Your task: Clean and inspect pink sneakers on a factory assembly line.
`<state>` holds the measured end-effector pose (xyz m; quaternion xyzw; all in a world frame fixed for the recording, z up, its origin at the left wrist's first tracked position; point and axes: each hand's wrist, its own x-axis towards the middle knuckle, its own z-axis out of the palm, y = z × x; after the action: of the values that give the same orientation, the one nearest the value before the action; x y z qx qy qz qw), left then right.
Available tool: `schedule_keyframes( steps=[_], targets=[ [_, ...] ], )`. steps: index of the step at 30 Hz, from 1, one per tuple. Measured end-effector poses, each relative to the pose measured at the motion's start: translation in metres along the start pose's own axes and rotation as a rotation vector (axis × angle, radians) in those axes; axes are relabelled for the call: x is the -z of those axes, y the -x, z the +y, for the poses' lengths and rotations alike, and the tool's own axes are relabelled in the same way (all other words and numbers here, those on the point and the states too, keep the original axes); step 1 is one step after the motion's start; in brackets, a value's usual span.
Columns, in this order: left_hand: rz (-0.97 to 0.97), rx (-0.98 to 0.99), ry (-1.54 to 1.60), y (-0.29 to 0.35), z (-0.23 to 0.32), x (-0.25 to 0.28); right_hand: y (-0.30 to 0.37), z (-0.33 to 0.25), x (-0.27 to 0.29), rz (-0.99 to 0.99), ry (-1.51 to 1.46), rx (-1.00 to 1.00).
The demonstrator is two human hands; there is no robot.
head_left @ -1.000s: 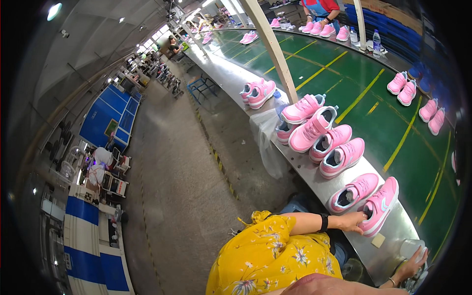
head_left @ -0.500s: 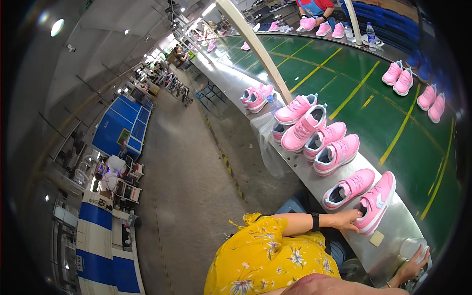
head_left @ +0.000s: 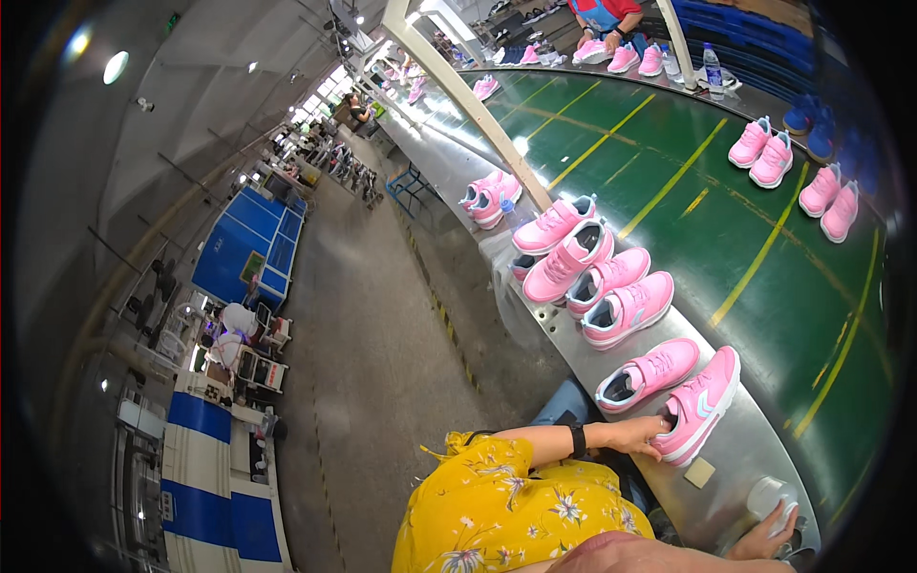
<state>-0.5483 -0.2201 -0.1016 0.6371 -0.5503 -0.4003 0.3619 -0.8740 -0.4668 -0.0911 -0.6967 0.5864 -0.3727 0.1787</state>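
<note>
My left hand [head_left: 634,436] grips the shoe [head_left: 703,405] between its fingers, seemingly steadying it; right hand [head_left: 767,537], I can't tell; next calls for firmness.

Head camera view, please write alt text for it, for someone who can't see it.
A person's left hand grips a pink shoe by its heel on a metal ledge, while the right hand is at a clear container. More pink shoes line the ledge beside a green belt.
</note>
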Motion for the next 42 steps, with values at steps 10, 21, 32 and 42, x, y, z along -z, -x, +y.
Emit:
schedule_keyframes(
  steps=[10,21,32,42],
  targets=[
    [0.069,0.032,0.017,0.004,-0.018,-0.01,-0.021,-0.011,0.014,0.014,-0.026,0.322],
    [0.202,-0.076,0.056,0.008,-0.058,-0.019,-0.008,-0.074,0.025,0.375,0.186,0.492],
    [0.199,-0.123,0.149,0.008,-0.045,-0.02,0.118,-0.182,-0.093,-0.21,-0.416,0.223],
    [0.204,-0.126,0.136,0.01,-0.036,-0.016,0.097,-0.2,-0.135,-0.179,-0.324,0.476]
  ],
)
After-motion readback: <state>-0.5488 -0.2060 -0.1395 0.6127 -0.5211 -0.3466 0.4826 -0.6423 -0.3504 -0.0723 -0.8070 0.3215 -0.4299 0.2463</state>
